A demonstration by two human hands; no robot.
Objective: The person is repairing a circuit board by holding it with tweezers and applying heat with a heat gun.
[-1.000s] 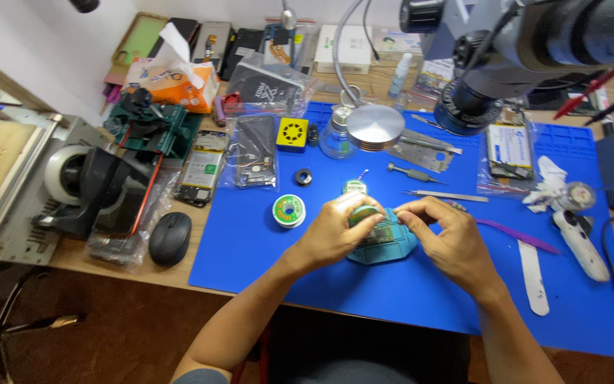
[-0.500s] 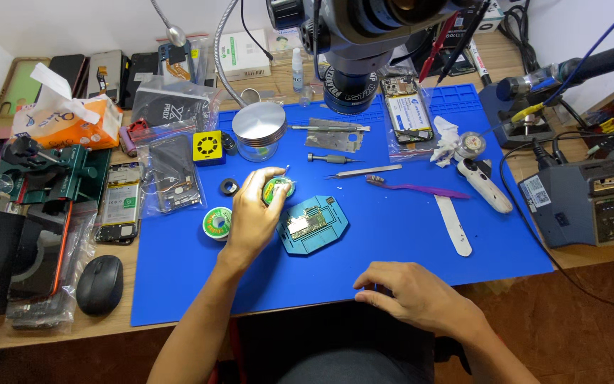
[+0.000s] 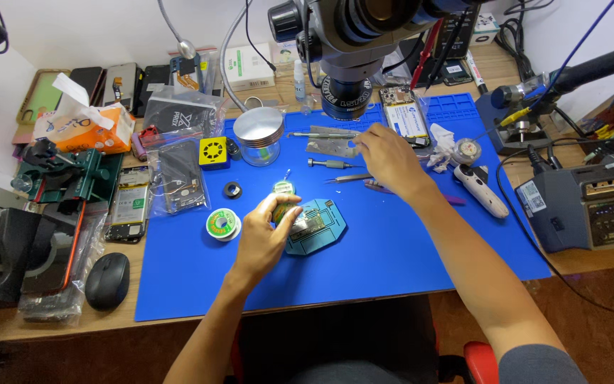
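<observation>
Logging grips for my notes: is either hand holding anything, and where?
Left hand pinches a small green reel by its rim. Right hand reaches over tweezers; hold unclear.

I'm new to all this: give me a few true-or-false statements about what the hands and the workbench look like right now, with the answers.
1. The left hand grips a small green spool beside the teal board holder. True.
2. The right hand rests on the computer mouse. False: it reaches over the tweezers on the blue mat; the black mouse lies untouched on the far left.
3. The work mat is red. False: it is blue.
4. A microscope head hangs above the back of the mat. True.
5. An orange tissue box sits left of the mat. True.
</observation>
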